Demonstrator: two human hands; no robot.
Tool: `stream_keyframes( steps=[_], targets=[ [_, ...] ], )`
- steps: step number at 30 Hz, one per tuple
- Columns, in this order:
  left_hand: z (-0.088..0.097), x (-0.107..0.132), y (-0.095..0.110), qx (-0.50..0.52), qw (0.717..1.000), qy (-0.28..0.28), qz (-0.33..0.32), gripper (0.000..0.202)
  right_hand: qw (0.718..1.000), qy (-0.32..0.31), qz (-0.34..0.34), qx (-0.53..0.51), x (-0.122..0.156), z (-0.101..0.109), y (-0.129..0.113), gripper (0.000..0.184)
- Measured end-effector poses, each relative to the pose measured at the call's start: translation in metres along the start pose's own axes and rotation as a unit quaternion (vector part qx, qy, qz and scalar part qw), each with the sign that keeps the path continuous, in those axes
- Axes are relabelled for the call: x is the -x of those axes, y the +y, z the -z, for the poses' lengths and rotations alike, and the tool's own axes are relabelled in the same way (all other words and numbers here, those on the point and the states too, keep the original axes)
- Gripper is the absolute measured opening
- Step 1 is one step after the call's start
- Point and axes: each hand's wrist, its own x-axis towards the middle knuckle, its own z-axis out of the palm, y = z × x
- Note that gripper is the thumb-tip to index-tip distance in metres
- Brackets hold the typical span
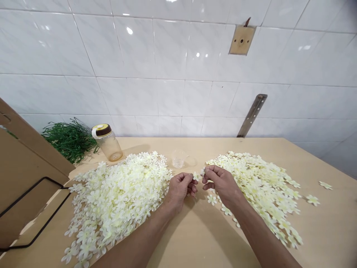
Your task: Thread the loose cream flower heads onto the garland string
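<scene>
Two bare hands meet over a smooth, light wood-toned table [331, 227]. The left hand [182, 189] pinches a small cream-white artificial flower [196, 176], thumb and forefinger closed on its thin petals. Right beside it, the right hand [219, 181] has thumb and fingertips together on a whitish petal shape [203, 171]; whether this belongs to the same flower or a second one cannot be told. A deep, ruffled heap of pale blossoms [122, 190] lies left of the hands; a flatter spread of flat, rounded-petal flowers [264, 186] lies right, partly hidden by the right forearm. Just beyond the hands stands a small clear cup [178, 160]. Farther left are a translucent, amber-tinted bottle [109, 146] with a brown and yellow lid, wiry green plastic stems [68, 139], brown cardboard [25, 160] and a bent black wire frame [41, 232]. Behind rises glossy, marbled white tile [170, 96], with a perforated metal bracket [252, 115] and a yellowed wall plate [242, 40].
</scene>
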Motion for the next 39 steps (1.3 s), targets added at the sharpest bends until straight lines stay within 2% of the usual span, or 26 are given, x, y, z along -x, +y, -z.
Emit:
stream_keyframes(
  steps=[6,14,20,30,39],
  targets=[
    [-0.001,0.002,0.003,0.01,1.0,-0.004,0.0,0.028,0.993,-0.049,-0.037,-0.105,0.006,0.001,-0.012,0.025],
    [0.0,0.001,0.002,0.014,1.0,-0.008,0.005,0.022,0.979,-0.11,-0.047,-0.164,0.006,0.007,-0.015,0.026],
    [0.0,0.001,0.002,0.019,1.0,-0.013,0.007,0.024,0.977,-0.145,-0.061,-0.14,0.005,0.01,-0.009,0.041],
    [0.001,0.0,0.002,0.032,0.999,-0.009,0.006,0.022,0.984,-0.157,-0.058,-0.058,0.004,0.01,-0.006,0.03],
    [0.002,0.001,0.002,0.025,1.0,-0.015,0.006,0.022,0.982,-0.148,-0.058,-0.103,0.004,0.01,-0.008,0.029]
  ],
)
